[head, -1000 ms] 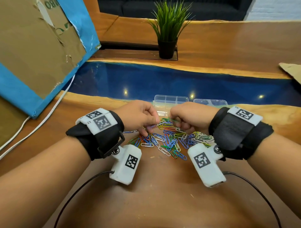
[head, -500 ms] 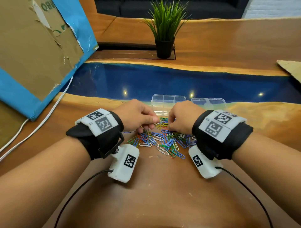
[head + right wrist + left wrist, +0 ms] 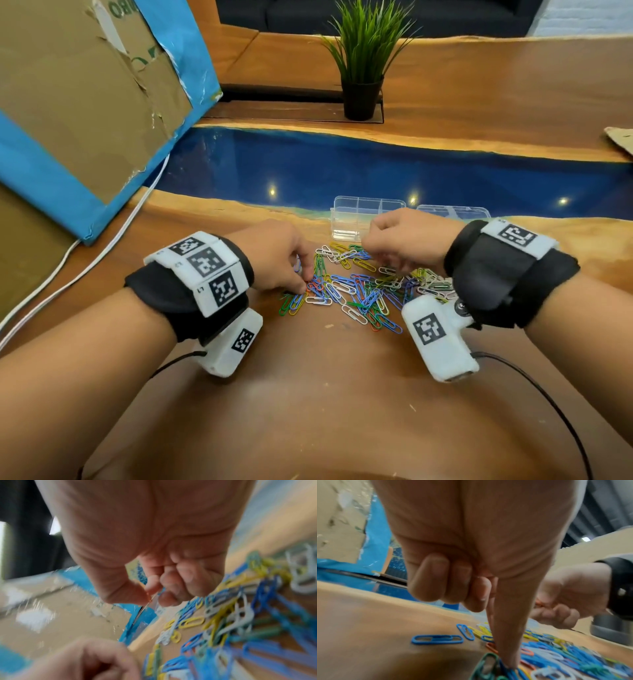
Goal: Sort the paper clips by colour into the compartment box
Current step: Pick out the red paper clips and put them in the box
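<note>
A heap of paper clips (image 3: 359,291) in blue, green, yellow, white and orange lies on the wooden table. Just behind it stands the clear compartment box (image 3: 346,214), its lid (image 3: 452,210) folded open to the right. My left hand (image 3: 303,286) is at the heap's left edge. Its thumb and forefinger (image 3: 508,665) pinch down into the clips beside an orange one (image 3: 491,647); the other fingers are curled. My right hand (image 3: 368,245) hovers over the heap's far edge, close to the box. It pinches an orange clip (image 3: 539,603) between thumb and forefinger (image 3: 151,597).
A big cardboard box with blue tape (image 3: 85,102) leans at the left, with a white cable (image 3: 102,246) running beside it. A potted plant (image 3: 363,68) stands at the back. A blue resin strip (image 3: 376,171) crosses the table behind the compartment box.
My right hand has risen off the heap and turned toward the box with a clip. My left hand has dropped to the heap's left edge.
</note>
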The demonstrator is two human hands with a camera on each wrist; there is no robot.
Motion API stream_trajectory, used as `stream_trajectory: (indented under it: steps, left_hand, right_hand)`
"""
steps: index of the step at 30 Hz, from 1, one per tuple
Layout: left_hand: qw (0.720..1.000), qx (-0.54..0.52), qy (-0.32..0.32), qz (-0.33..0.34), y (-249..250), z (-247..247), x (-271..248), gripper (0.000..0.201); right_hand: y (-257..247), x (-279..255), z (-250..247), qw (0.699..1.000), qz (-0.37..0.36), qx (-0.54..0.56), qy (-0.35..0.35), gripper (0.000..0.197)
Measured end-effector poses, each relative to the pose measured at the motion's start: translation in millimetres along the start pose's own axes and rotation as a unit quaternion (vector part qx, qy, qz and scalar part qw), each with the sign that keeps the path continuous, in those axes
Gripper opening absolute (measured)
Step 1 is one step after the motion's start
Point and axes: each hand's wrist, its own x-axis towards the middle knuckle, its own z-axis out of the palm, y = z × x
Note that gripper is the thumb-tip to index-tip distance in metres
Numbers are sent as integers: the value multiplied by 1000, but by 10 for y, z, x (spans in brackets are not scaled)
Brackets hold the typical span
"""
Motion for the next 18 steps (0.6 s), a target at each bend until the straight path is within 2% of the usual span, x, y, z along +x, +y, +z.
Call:
stream_trajectory:
  steps: [3, 6, 9, 12, 16, 18]
  left_hand:
    - [999, 28, -2, 25, 60, -8, 23, 17]
    - [999, 43, 1, 32, 90, -13, 39, 19]
    - [998, 60, 13, 26, 80, 0, 56, 14]
    - [997, 68, 16, 28, 70, 8, 47, 8]
    - [997, 69, 14, 37, 56, 35, 17, 5]
    - [997, 66, 19, 37, 42, 45, 18, 5]
  right_hand:
    - [37, -21, 17, 987, 5, 158, -38, 31]
    - [66, -28, 46, 975, -5, 211, -62, 26]
    - [74, -12, 45, 969, 27, 237, -62, 20]
    - [64, -8, 47, 970, 55, 230, -60, 23]
    - [-5, -39, 51, 981, 49, 181, -52, 18]
    - [-29, -44, 60, 997, 30, 68, -34, 14]
